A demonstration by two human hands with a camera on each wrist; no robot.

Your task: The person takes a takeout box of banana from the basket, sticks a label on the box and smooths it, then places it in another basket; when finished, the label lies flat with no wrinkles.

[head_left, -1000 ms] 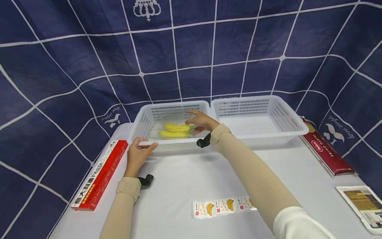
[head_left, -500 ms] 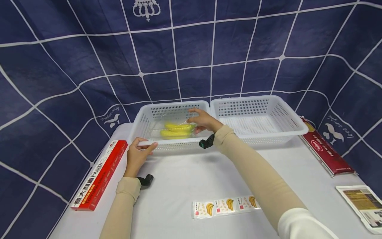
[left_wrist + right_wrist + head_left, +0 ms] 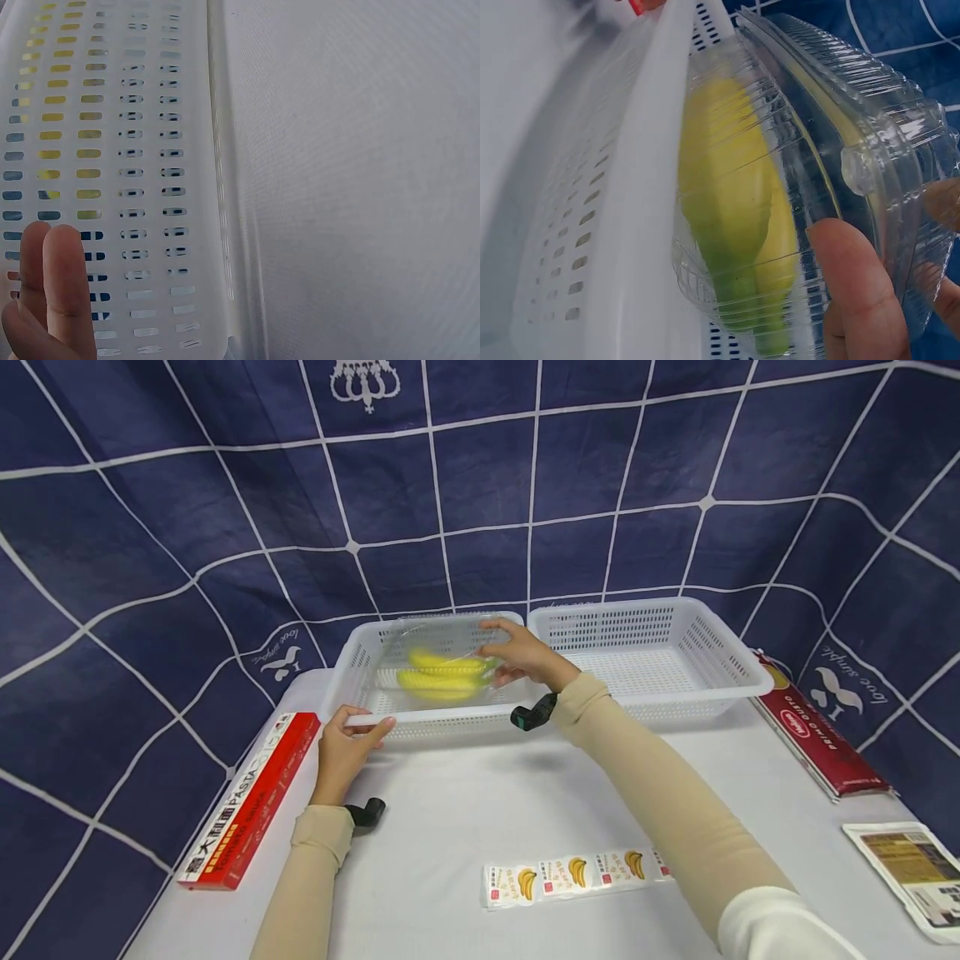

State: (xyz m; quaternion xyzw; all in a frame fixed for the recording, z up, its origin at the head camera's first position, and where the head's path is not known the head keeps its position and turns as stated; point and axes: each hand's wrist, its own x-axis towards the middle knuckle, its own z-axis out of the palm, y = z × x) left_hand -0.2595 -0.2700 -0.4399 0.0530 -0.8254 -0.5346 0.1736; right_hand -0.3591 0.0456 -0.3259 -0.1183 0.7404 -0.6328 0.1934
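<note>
the right hand is holding a clear plastic clamshell by its right end, its grip clamping on the edge with the thumb pressing one side and other fingers reaching round the far side. a few yellow bananas are lying inside the clamshell, their green ends pointing toward that hand. the clamshell is sitting within the walls of the left white perforated basket, behind its near rim; whether its underside is touching the basket's floor is not showing clearly.

the left hand is pinching the same basket's rim at the near left corner, its grip closing on the plastic edge. in the left wrist view, two fingers are showing in front of the perforated wall, with yellow peeking through the slots.

a larger white basket is standing just beside the first, on its right. on the white-covered surface, a red and white pasta box is lying to the left, a strip of banana stickers is lying nearer the person, and a red primo gusto packet and a white-edged pouch are lying to the right. a navy curtain with white lines is hanging behind everything.
</note>
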